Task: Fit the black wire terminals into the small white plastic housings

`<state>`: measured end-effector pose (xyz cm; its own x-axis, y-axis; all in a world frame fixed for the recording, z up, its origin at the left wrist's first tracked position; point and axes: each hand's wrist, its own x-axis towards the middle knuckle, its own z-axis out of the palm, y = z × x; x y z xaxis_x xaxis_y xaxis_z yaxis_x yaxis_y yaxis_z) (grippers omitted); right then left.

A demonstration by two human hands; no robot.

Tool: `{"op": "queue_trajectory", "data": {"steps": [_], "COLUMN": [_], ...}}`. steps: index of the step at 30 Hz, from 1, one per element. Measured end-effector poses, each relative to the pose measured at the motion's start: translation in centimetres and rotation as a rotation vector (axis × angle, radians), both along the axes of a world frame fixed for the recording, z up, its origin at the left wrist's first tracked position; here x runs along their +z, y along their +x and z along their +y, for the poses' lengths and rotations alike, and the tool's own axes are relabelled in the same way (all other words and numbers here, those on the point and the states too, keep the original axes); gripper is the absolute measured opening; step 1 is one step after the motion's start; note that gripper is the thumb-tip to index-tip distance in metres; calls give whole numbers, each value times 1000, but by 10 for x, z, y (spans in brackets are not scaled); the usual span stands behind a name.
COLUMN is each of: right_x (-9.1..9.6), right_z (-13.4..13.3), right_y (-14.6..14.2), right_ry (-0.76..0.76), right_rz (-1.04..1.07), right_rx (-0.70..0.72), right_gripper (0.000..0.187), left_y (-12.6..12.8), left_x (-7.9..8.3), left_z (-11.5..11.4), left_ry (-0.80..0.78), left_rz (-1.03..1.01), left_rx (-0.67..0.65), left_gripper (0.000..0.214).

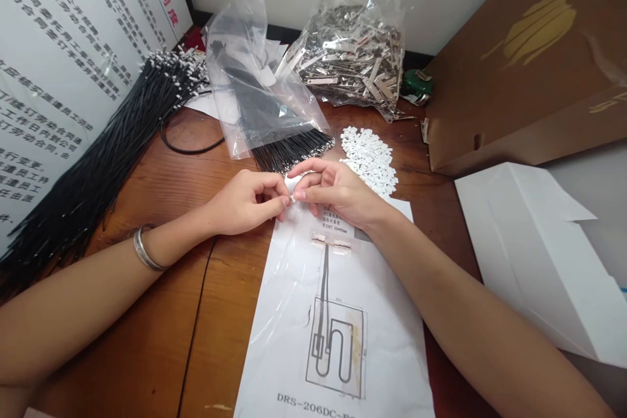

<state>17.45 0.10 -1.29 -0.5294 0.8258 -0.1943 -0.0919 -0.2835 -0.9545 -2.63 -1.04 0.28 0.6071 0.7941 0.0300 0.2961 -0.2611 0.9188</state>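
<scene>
My left hand (252, 202), with a metal bangle on its wrist, is closed in a pinch above the top of a printed sheet (284, 339). Facing it, my right hand (337, 192) is pinched as well, thumb tip close to the left thumb. Between the fingertips shows a small white connector housing (292, 198), mostly covered by the fingers. Just behind the hands lie black wires (294, 147) with metal terminal ends, partly inside a clear plastic bag (230, 98). A pile of small white connector housings (369, 160) sits beyond my right hand.
A bundle of black wires with white ends (112, 124) lies at left beside a printed board (73, 32). At the back stands a clear bag of metal strips (353, 52), near a green object (416, 86). A brown box (529, 72) and folded white paper (529, 248) are at right.
</scene>
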Motion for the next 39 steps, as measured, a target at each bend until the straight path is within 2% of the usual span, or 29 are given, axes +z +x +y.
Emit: {"op": "queue_trajectory", "data": {"steps": [26,35,39], "right_x": [1,-3,-4], "right_z": [-6,-3,-2], "right_y": [-7,-6,-6], "right_ry": [94,69,63], "right_rz": [-94,-19,5], "right_rx": [-97,-169,-173], "right_gripper": [35,37,35], "left_y": [-1,1,1], "left_x": [-3,-4,-3], "left_z": [2,2,2], "left_ry": [-8,-68,-70], "left_rz": [62,-44,-50], "left_rx": [39,138,122], "left_gripper": [17,13,10]}}
